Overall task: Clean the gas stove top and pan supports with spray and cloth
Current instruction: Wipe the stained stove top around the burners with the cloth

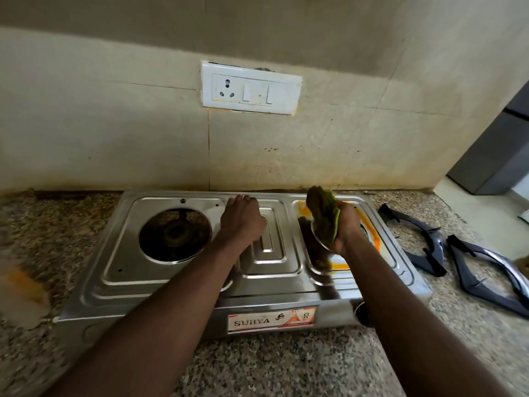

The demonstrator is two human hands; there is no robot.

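A two-burner steel gas stove [177,285] sits on a speckled granite counter against the wall. Its left burner [175,234] is bare, with no pan support on it. My left hand [242,219] rests flat on the raised middle panel of the stove top, fingers reaching toward the back edge. My right hand [347,224] grips a crumpled green cloth [325,217] and holds it over the right burner, which it mostly hides. Orange stains [369,224] show on the steel around that burner. Two dark pan supports [420,239] [492,277] lie on the counter to the right of the stove.
A white socket and switch plate [250,91] is fixed to the stained tiled wall behind the stove. An orange blurred smear [21,285] lies on the counter at far left. A grey cabinet side [498,156] stands at the right. No spray bottle is in view.
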